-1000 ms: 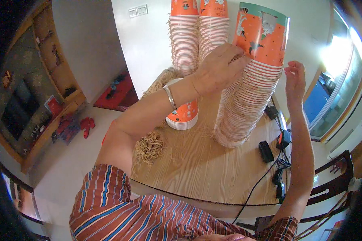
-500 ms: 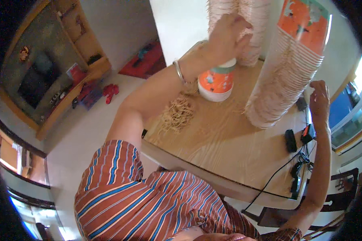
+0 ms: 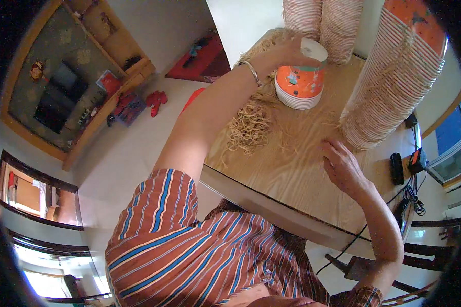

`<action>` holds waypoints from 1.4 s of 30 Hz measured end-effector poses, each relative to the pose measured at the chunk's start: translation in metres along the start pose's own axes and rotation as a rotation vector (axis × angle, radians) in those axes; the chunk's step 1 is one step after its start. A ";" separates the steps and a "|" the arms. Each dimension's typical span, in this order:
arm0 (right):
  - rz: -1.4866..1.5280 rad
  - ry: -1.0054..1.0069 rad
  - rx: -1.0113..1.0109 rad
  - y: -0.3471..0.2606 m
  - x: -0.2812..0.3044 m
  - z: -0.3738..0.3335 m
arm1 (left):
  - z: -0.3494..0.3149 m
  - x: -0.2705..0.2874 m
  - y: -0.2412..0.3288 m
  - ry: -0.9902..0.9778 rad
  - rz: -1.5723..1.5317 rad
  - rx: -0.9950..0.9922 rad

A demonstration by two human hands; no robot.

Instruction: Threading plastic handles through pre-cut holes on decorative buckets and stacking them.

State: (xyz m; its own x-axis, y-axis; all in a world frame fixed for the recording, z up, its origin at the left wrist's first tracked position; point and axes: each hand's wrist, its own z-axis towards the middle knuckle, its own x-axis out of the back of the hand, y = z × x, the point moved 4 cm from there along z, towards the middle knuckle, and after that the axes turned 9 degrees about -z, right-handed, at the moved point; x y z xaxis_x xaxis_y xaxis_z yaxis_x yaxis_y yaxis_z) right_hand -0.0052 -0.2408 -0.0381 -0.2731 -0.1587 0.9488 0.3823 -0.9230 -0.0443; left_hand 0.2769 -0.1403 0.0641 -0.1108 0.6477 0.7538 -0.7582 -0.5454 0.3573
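Observation:
My left hand curls round the upper part of a short stack of orange paper cups, bottom up on the table with white rims below. Some of its fingers are hidden behind the stack. My right hand hovers low over or rests on the wooden tabletop, palm down, fingers loosely apart and holding nothing. Just beyond it leans a tall stack of nested cups, tan strands sticking out along its side. A tangled pile of tan strands lies below my left forearm.
Two more tall strand-covered stacks stand by the wall at the back. On the table's right side are a black box-shaped device, an adapter and coiled black cables. A dark wooden chair stands beyond the right edge.
My right hand has come from the far side of the tall stack to the tabletop in front of it. My left hand has lowered onto the short cup stack. The view has shifted.

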 end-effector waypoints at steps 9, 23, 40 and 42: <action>-0.130 0.309 -0.202 0.059 -0.086 0.063 | -0.004 0.001 0.007 0.141 -0.131 -0.077; -0.066 0.439 -0.298 0.051 -0.077 0.087 | -0.009 0.014 -0.013 0.106 -0.174 -0.099; 0.146 0.260 -0.439 0.029 -0.023 0.048 | -0.104 0.168 -0.012 0.200 -1.122 -0.229; 0.028 0.592 -0.381 0.029 0.004 0.032 | -0.134 0.112 0.015 0.034 -1.400 0.100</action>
State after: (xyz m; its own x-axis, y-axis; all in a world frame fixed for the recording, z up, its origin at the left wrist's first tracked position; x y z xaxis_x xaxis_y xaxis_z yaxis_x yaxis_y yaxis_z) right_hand 0.0330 -0.2574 -0.0262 -0.7432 -0.2487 0.6211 0.0899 -0.9570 -0.2757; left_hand 0.1668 -0.0048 0.0798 0.6726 0.6897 -0.2683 -0.2030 0.5206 0.8293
